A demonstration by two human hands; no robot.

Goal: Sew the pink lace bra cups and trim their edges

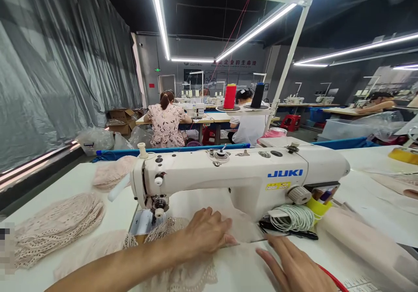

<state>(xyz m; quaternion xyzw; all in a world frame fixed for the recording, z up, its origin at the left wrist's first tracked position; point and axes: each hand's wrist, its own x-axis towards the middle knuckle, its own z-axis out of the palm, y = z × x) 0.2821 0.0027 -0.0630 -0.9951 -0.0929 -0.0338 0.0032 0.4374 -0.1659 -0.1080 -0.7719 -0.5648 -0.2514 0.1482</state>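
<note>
My left hand (209, 230) reaches across under the sewing machine's arm, fingers bent over a sheer pale pink fabric piece (243, 226), its thumb at the fabric's near edge. Eyelet lace trim (163, 231) lies by the needle area and continues below my left forearm. To the right, my right hand (290, 261) hovers over or rests on the white table, thumb and fingers apart, holding nothing visible. The white JUKI sewing machine (209, 174) stands just beyond both hands. Its needle and presser foot are mostly hidden behind the head.
Stacked lace pieces (58, 222) lie at the left, with another pile (114, 172) behind. Coiled pale cord (290, 218) and a yellow cup (318, 207) of tools sit by the machine's right end. Rolled pink fabric (369, 235) lies right. Co-workers sit ahead.
</note>
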